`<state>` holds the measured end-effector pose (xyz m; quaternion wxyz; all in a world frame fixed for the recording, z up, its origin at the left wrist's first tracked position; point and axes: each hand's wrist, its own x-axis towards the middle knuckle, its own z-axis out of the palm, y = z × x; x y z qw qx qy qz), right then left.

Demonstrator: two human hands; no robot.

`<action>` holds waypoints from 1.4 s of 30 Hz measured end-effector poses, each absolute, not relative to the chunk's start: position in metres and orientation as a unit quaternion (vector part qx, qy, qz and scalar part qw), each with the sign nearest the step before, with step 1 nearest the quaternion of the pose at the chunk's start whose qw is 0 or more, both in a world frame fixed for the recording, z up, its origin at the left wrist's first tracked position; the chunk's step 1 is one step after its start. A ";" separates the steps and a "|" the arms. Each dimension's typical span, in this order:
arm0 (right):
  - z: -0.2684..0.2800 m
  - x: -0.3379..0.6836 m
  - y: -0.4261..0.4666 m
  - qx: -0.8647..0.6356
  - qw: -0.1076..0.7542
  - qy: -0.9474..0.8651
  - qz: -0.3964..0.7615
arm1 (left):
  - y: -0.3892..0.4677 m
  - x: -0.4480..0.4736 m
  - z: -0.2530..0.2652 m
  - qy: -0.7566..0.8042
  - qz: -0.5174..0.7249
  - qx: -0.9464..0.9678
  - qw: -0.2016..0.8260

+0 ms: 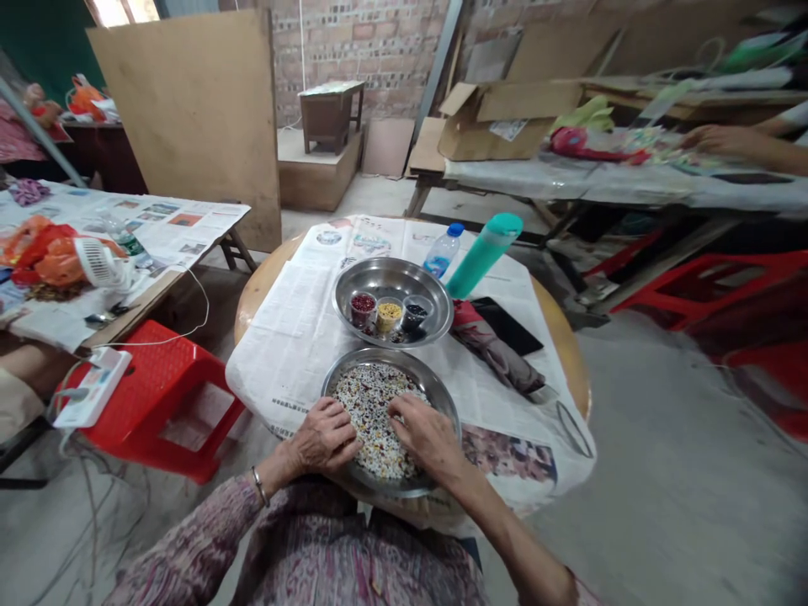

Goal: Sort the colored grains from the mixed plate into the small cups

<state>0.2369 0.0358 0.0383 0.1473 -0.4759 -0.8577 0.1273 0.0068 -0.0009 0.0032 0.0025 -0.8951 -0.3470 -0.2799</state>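
A wide steel basin (pixel 449 400) sits at the near edge of the round table, filled with a mix of white, dark, red and yellow beans or grains (pixel 379 396). My left hand (pixel 325 433) is curled over the basin's left rim. Over the right part of the mix, my right hand (pixel 424 433) has its fingers bent and drawn together; anything between the fingertips is too small to make out. Behind stands a second steel basin (pixel 395 273) holding three clear cups: one of dark red pieces (pixel 363 308), one of yellow (pixel 389 315) and one of black (pixel 415 313).
Newspaper (pixel 278 320) covers the round table. Right of the basins are a water bottle (pixel 443 250), a teal bottle (pixel 485 255), a folded umbrella (pixel 498 349) and a dark flat item (pixel 508 326). A red stool (pixel 157 396) with a power strip (pixel 94 387) stands left. Another person's hand (pixel 713 141) shows at right.
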 end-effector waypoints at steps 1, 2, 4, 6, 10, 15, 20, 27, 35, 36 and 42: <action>0.039 0.238 0.038 -0.482 0.150 -0.852 0.138 | -0.001 0.007 0.002 -0.348 -0.282 -0.894 0.006; 0.042 0.238 0.041 -0.486 0.154 -0.847 0.150 | -0.001 0.007 0.001 -0.350 -0.282 -0.893 0.008; 0.050 0.236 0.051 -0.488 0.172 -0.839 0.171 | -0.001 0.008 0.000 -0.355 -0.277 -0.893 0.012; 0.063 0.229 0.066 -0.487 0.210 -0.828 0.183 | -0.003 0.008 0.000 -0.360 -0.266 -0.894 0.013; 0.093 0.209 0.113 -0.486 0.291 -0.809 0.158 | -0.005 0.008 0.000 -0.357 -0.263 -0.896 0.011; 0.115 0.178 0.184 -0.537 0.225 -0.809 0.074 | -0.006 0.009 -0.003 -0.357 -0.266 -0.895 0.022; 0.117 0.156 0.224 -0.539 0.080 -0.838 0.031 | -0.006 0.010 -0.007 -0.366 -0.234 -0.901 0.008; 0.107 0.148 0.239 -0.519 0.005 -0.854 0.027 | -0.005 0.012 -0.008 -0.364 -0.250 -0.897 0.002; 0.096 0.148 0.239 -0.524 0.014 -0.851 0.024 | -0.004 0.012 -0.007 -0.362 -0.231 -0.903 0.002; 0.095 0.148 0.239 -0.522 0.017 -0.852 0.026 | -0.005 0.012 -0.007 -0.364 -0.226 -0.904 0.000; 0.094 0.146 0.239 -0.543 0.016 -0.839 0.031 | -0.004 0.011 -0.008 -0.368 -0.195 -0.909 -0.009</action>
